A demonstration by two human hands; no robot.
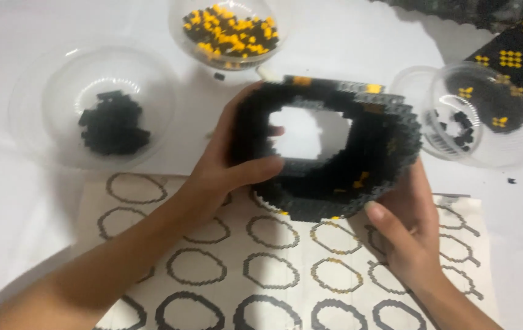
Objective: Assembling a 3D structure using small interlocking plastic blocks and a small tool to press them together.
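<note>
1. I see the brick ring (329,146), black with a few yellow bricks, held upright above the pattern sheet (274,269), its opening facing the camera.
2. Left hand (225,165) clasps the ring's left wall, thumb on the front, fingertips through the hole.
3. Right hand (405,229) cups the lower right edge from beneath.
4. Both hands touch it; three bowls (29,104) stand behind on the worktop (347,36).
</note>
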